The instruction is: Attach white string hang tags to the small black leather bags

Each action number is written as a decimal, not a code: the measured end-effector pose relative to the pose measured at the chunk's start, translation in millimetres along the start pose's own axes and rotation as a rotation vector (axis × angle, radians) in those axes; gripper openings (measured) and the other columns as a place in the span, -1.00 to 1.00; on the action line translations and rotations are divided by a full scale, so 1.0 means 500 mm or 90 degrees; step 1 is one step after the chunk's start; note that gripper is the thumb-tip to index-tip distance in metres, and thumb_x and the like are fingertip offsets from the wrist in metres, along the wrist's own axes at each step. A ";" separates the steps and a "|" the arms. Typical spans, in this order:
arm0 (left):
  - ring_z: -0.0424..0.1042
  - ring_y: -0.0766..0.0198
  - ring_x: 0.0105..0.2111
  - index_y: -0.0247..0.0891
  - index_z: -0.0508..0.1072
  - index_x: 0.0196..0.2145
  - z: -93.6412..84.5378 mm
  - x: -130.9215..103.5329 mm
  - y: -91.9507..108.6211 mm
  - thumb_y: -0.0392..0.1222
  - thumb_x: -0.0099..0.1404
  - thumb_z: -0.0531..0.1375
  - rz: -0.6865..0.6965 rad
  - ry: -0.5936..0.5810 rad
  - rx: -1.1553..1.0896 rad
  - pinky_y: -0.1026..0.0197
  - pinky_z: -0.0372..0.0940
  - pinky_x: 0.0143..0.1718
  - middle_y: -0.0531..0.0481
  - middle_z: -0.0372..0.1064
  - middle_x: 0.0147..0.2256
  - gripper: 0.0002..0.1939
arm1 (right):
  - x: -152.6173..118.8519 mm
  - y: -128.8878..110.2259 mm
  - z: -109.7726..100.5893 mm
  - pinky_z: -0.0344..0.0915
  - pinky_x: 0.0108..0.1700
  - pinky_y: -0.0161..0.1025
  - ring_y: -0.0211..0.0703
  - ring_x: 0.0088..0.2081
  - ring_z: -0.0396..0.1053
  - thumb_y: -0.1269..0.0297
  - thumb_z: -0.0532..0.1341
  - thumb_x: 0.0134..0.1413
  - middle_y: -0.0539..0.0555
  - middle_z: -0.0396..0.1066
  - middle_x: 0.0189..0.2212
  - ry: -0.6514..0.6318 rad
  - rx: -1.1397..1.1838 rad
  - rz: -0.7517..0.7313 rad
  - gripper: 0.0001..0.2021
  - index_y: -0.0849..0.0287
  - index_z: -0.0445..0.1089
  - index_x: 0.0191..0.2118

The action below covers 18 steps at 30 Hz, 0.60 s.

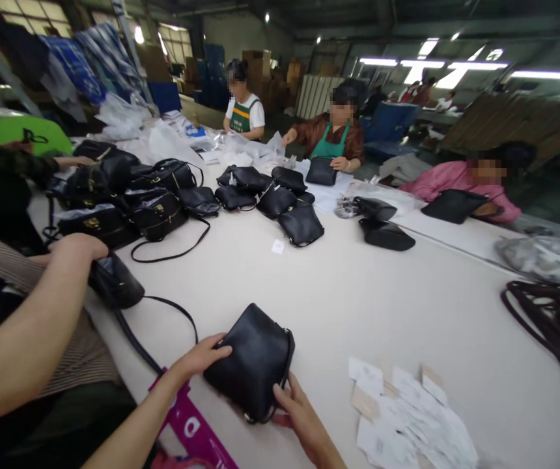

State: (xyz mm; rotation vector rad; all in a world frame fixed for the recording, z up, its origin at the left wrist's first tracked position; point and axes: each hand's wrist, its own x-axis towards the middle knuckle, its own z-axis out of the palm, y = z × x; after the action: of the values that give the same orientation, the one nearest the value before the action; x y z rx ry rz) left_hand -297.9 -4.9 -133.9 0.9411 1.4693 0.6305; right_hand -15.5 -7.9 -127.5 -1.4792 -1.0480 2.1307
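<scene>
A small black handbag (253,361) is held just over the near part of the white table (343,293), its smooth side facing up. My left hand (206,357) grips its left edge, thumb on top and the other fingers partly out of sight. On the lower right edge, my right hand (297,407) holds the bag between thumb and fingers. A pile of white and beige paper tags (407,417) lies to the right of my right hand. Left of my forearm is a magenta printed strip (192,426).
At my left, a co-worker's arm (40,326) reaches to another black bag (121,283) with a long strap. Several black bags (160,212) crowd the far left. Dark straps (548,319) lie at right. Across the table, a person in a green apron (338,137) handles a bag.
</scene>
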 end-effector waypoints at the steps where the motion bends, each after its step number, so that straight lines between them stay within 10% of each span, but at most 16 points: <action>1: 0.39 -0.06 0.07 -0.29 0.46 0.04 0.020 0.002 0.005 0.22 0.10 0.25 -0.001 -0.035 -0.023 0.04 0.24 0.14 -0.16 0.46 0.06 -0.33 | -0.014 0.003 0.006 0.45 -0.20 -0.04 0.18 0.02 0.43 -0.34 0.30 -0.18 0.25 0.40 0.08 -0.007 0.036 -0.028 0.03 0.09 -0.04 0.33; 9: 0.51 0.10 -0.15 -0.33 0.51 -0.12 0.138 0.024 -0.005 0.25 0.26 0.17 -0.082 -0.228 -0.104 0.05 0.36 -0.03 -0.14 0.55 -0.14 -0.45 | -0.175 -0.040 -0.051 0.46 -0.31 -0.07 0.05 -0.36 0.55 -0.39 0.18 -0.04 0.14 0.51 -0.35 0.012 0.044 -0.045 0.00 0.25 -0.12 0.31; 18: 0.46 0.24 -0.30 -0.33 0.45 -0.19 0.251 0.020 -0.067 0.01 0.40 0.15 -0.144 -0.220 -0.041 0.09 0.41 -0.22 -0.03 0.45 -0.25 -0.69 | -0.219 0.019 -0.044 0.43 -0.26 -0.07 0.12 -0.17 0.49 -0.41 0.13 -0.04 0.22 0.51 -0.21 0.167 -0.051 -0.086 -0.19 0.16 0.16 0.14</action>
State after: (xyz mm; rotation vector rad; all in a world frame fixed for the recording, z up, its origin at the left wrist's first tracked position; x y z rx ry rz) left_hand -180.4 -31.7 -183.9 0.7762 1.2151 0.3271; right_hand 49.1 -76.3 -67.0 -1.6225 -1.1109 1.7647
